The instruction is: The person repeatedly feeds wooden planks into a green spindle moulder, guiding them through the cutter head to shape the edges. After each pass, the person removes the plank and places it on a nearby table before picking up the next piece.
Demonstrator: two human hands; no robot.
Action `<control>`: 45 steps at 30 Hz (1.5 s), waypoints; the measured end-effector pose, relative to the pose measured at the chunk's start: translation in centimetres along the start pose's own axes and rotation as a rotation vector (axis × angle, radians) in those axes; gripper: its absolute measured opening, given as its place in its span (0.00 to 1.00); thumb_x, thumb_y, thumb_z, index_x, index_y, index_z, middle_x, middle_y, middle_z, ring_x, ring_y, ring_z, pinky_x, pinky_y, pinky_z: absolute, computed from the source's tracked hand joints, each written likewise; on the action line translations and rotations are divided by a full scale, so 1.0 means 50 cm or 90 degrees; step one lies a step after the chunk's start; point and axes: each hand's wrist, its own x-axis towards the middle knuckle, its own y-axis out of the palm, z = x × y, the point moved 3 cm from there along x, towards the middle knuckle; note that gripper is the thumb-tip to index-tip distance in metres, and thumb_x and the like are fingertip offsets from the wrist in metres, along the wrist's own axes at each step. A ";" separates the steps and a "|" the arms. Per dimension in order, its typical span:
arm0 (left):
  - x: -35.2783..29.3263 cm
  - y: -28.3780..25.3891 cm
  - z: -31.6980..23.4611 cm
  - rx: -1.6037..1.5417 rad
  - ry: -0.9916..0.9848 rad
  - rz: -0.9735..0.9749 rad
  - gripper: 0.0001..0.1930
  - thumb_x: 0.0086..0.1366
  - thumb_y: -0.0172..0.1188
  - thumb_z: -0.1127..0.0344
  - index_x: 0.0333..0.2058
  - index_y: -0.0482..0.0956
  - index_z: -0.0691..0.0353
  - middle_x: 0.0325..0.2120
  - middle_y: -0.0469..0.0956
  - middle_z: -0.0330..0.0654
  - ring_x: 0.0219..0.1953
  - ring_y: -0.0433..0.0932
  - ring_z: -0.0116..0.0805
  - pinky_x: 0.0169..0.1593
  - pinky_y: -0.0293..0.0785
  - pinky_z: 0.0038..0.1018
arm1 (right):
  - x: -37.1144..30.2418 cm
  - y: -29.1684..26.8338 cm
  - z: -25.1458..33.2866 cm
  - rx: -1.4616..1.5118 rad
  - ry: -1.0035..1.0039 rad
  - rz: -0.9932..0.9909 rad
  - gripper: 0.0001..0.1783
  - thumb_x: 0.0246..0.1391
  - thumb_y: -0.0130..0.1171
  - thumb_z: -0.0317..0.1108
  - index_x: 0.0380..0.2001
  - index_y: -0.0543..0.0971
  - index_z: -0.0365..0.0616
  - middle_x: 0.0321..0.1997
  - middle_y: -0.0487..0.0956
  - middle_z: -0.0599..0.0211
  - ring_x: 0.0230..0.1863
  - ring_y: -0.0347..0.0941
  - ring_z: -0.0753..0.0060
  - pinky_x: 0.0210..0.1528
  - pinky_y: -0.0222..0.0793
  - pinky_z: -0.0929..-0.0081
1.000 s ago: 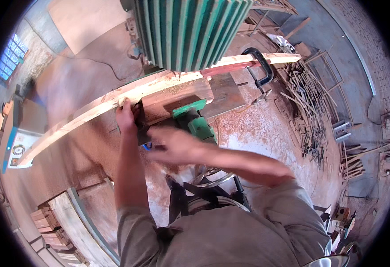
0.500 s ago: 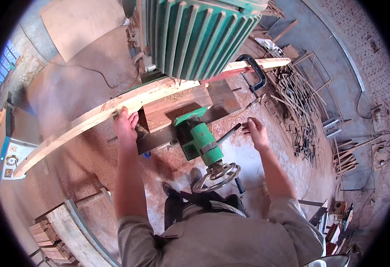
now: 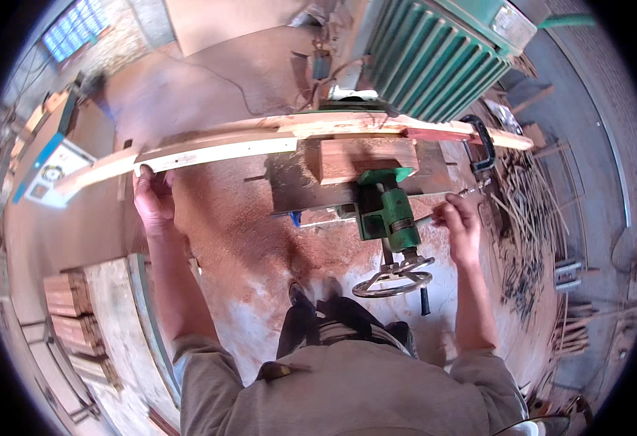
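Note:
My left hand [image 3: 153, 201] grips the left end of a pale wooden strip [image 3: 216, 153], thumb in front, below a long timber rail [image 3: 260, 129]. The strip's right end stops short of a reddish-brown wood block [image 3: 368, 158], which lies on the machine's table [image 3: 296, 190]. Against the block's near side rests the green clamp [image 3: 398, 218], with a metal handwheel [image 3: 392, 282] below it. My right hand [image 3: 461, 227] is closed round the end of the clamp's short lever [image 3: 424, 220].
A big green ribbed motor [image 3: 438, 62] hangs over the far side. A black C-clamp [image 3: 482, 145] holds the rail's right part. Control box [image 3: 55, 172] stands at the left, wood scraps [image 3: 529, 247] lie at the right. Stacked boards [image 3: 78, 316] sit at lower left; sawdust covers the floor.
My left hand has moved left with the pale strip, away from the block. My right hand, open beside the lever before, has closed on it. The view has shifted left.

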 end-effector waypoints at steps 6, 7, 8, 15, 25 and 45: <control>-0.238 0.023 -0.069 0.013 0.031 -0.039 0.13 0.69 0.50 0.67 0.51 0.70 0.59 0.28 0.72 0.34 0.31 0.73 0.24 0.48 0.78 0.39 | -0.057 0.284 0.117 -0.508 -0.542 0.317 0.33 0.42 0.69 0.40 0.51 0.72 0.38 0.55 0.70 0.50 0.57 0.65 0.47 0.60 0.62 0.59; -0.285 0.023 -0.074 0.014 0.037 0.010 0.13 0.68 0.51 0.67 0.50 0.70 0.59 0.37 0.76 0.38 0.40 0.77 0.30 0.49 0.79 0.40 | -0.077 0.322 0.118 -0.506 -0.602 0.359 0.34 0.42 0.69 0.41 0.52 0.70 0.38 0.55 0.69 0.49 0.57 0.64 0.47 0.60 0.61 0.58; -0.325 0.021 -0.078 -0.014 0.048 0.075 0.15 0.68 0.52 0.66 0.52 0.69 0.58 0.44 0.76 0.41 0.47 0.77 0.35 0.50 0.79 0.40 | -0.096 0.353 0.110 -0.508 -0.589 0.425 0.37 0.40 0.70 0.39 0.54 0.69 0.39 0.57 0.69 0.51 0.59 0.63 0.47 0.62 0.59 0.60; -0.632 -0.053 -0.093 0.166 -0.056 -0.259 0.24 0.69 0.47 0.46 0.51 0.70 0.60 0.43 0.76 0.44 0.43 0.76 0.38 0.44 0.74 0.34 | -0.289 0.453 -0.013 -0.304 -0.311 0.765 0.20 0.51 0.62 0.40 0.42 0.75 0.38 0.29 0.78 0.49 0.33 0.77 0.47 0.34 0.71 0.61; -0.882 -0.143 -0.079 0.265 -0.049 -0.467 0.14 0.66 0.52 0.68 0.48 0.68 0.67 0.37 0.76 0.43 0.34 0.76 0.31 0.36 0.75 0.26 | -0.629 0.636 -0.125 -0.165 -0.540 0.907 0.32 0.51 0.62 0.32 0.57 0.63 0.34 0.45 0.74 0.45 0.38 0.75 0.54 0.37 0.72 0.66; -1.020 -1.239 -0.786 0.799 -0.080 -1.099 0.18 0.53 0.56 0.57 0.33 0.77 0.69 0.36 0.78 0.59 0.45 0.74 0.56 0.50 0.70 0.42 | -0.672 0.687 -0.290 -0.568 0.099 0.687 0.21 0.57 0.56 0.38 0.48 0.74 0.33 0.32 0.79 0.58 0.30 0.77 0.73 0.28 0.71 0.77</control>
